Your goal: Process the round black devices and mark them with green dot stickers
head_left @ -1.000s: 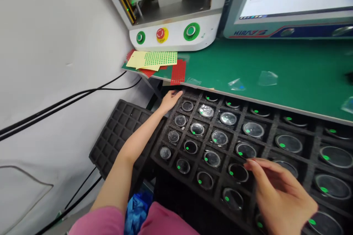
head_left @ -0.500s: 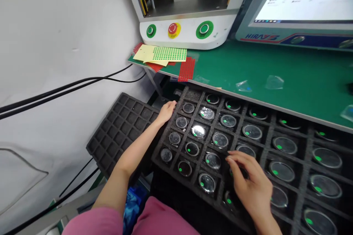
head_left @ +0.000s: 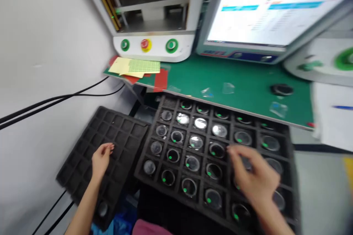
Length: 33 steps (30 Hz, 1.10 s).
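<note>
My right hand [head_left: 255,176] is over the right part of a black foam tray [head_left: 190,202]. Its thumb and forefinger come together; blur hides whether anything small is pinched there. Round clear-faced discs [head_left: 213,199] fill most of the tray's square pockets. Many discs carry a green dot sticker [head_left: 209,200], while those in the leftmost column [head_left: 156,147] show none. Over a second foam tray [head_left: 79,154] at the left hovers my left hand [head_left: 101,158], fingers bent together with nothing visible in them. One round disc [head_left: 103,209] sits in that tray's near corner.
The green bench [head_left: 248,77] behind holds yellow and red sticker sheets [head_left: 145,67], bits of clear film [head_left: 228,88] and a dark round object [head_left: 281,89]. A machine with buttons [head_left: 154,47] and a monitor [head_left: 256,14] stand there. Black cables [head_left: 55,100] run along the left wall.
My left hand has let go of the full tray's left edge and moved left over the other tray. The view has turned right. My right hand stays above the full tray.
</note>
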Available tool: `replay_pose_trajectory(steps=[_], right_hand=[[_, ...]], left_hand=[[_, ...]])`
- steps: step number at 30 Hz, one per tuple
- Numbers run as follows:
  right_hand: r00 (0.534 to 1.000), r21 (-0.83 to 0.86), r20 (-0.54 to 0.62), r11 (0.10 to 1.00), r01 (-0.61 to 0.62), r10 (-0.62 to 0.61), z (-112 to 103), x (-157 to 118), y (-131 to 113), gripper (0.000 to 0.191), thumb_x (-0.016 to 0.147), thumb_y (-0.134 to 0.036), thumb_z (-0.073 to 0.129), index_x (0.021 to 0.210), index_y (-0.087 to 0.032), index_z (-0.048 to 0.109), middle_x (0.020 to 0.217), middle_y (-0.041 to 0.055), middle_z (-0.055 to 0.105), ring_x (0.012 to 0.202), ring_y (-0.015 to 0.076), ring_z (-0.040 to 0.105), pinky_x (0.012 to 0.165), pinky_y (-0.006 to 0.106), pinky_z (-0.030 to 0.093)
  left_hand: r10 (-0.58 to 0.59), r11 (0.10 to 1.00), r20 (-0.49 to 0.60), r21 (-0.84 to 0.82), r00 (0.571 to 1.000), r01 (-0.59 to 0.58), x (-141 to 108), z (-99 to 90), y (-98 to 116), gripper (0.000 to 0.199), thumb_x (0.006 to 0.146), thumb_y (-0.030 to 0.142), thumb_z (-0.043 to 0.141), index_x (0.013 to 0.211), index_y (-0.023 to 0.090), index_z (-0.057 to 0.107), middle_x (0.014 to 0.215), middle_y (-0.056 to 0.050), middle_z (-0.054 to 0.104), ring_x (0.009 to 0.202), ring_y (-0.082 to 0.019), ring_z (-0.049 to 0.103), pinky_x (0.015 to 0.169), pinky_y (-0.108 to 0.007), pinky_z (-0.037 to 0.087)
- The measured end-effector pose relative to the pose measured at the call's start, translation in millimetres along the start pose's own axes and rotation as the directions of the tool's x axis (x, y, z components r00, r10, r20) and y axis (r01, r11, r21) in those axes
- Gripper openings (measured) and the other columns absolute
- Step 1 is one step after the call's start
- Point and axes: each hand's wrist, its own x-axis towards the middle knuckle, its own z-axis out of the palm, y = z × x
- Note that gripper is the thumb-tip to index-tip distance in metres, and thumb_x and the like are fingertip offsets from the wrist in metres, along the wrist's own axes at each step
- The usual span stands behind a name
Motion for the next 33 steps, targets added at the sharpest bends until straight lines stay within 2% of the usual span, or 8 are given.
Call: replay_pose_trajectory(steps=[3,8,13,16,20,27,30,33], right_hand=[[0.945,-0.188,-0.287,0.957,-0.219,0.159,-34.5,78.5,36.6,0.027,0.088,-0.033,0.061,0.096,-0.008,0.063,0.087,0.0148,0.067,0.080,0.0212,0.065,0.076,0.033,0.050],[0.886,-0.360,-0.094,0.814,-0.456,0.455,-44.5,188.4,67.5,0.077,0.076,-0.033,0.076,0.134,0.006,0.045,0.120,0.0297,0.057,0.107,0.0397,0.059,0.090,0.049,0.043],[0.830,-0.354,0.000,0.777,-0.521,0.557,-24.1,221.9,58.0,0.071,0.076,-0.012,0.067,0.139,0.004,0.042,0.141,0.0349,0.035,0.130,0.0458,0.040,0.105,0.058,0.031],[0.826,-0.178,0.025,0.816,-0.550,0.563,-25.3,215.3,42.9,0.076,0.068,-0.012,0.067,0.139,0.000,0.041,0.141,0.0321,0.034,0.127,0.0422,0.044,0.108,0.057,0.029],[0.837,0.294,0.347,0.799,-0.525,0.423,-22.9,161.3,-0.8,0.095,0.057,-0.056,0.070,0.135,-0.015,0.036,0.127,0.0177,0.053,0.102,0.0274,0.063,0.091,0.044,0.051],[0.840,0.827,0.524,0.321,-0.462,-0.139,-16.5,57.3,-61.0,0.062,0.084,-0.028,0.073,0.138,-0.036,0.045,0.124,0.0062,0.055,0.106,0.0122,0.064,0.089,0.023,0.054],[0.885,0.835,0.450,0.406,-0.370,-0.120,-23.6,48.3,-63.6,0.061,0.087,-0.019,0.067,0.142,-0.033,0.043,0.129,0.0090,0.053,0.116,0.0160,0.060,0.096,0.027,0.053],[0.942,0.773,0.330,0.592,-0.230,-0.065,-33.1,45.8,-69.7,0.060,0.089,-0.014,0.062,0.143,-0.029,0.040,0.129,0.0111,0.054,0.116,0.0188,0.061,0.101,0.036,0.051]], left_hand=[[0.073,0.997,0.079,0.027,0.994,-0.075,1.7,19.4,15.3,0.061,0.052,0.059,0.060,0.086,0.009,0.064,0.091,-0.015,0.068,0.089,-0.027,0.065,0.092,-0.047,0.051],[0.262,0.961,0.214,0.028,0.941,-0.274,-12.1,65.7,57.9,0.055,0.062,0.060,0.057,0.086,0.012,0.068,0.090,-0.010,0.070,0.086,-0.024,0.067,0.086,-0.037,0.054],[0.727,0.615,0.323,0.085,0.606,-0.784,-33.5,90.3,90.7,0.032,0.088,0.038,0.048,0.085,0.016,0.071,0.085,-0.003,0.070,0.075,-0.014,0.067,0.066,-0.022,0.053],[0.789,0.559,0.293,0.023,0.540,-0.829,-56.6,97.1,108.1,0.024,0.090,0.029,0.051,0.086,0.016,0.071,0.086,-0.002,0.071,0.077,-0.012,0.068,0.070,-0.019,0.053],[0.582,0.813,0.493,-0.382,0.647,-0.440,-106.4,118.5,134.2,0.017,0.089,0.025,0.058,0.085,0.013,0.070,0.082,-0.005,0.071,0.075,-0.011,0.069,0.071,-0.016,0.054],[0.404,0.604,0.875,-0.475,0.267,0.640,-167.4,167.8,163.5,0.040,0.068,0.039,0.085,0.091,0.009,0.070,0.088,-0.011,0.071,0.075,-0.014,0.069,0.065,-0.021,0.058],[0.356,0.631,0.845,-0.533,0.400,0.564,-173.8,166.7,170.9,0.038,0.063,0.034,0.087,0.080,0.008,0.065,0.073,-0.006,0.068,0.060,-0.011,0.065,0.054,-0.017,0.056],[0.550,0.668,0.575,-0.738,0.606,0.096,-174.7,157.2,176.5,0.023,0.067,0.022,0.083,0.076,0.009,0.066,0.071,-0.005,0.068,0.063,-0.011,0.066,0.059,-0.014,0.055]])
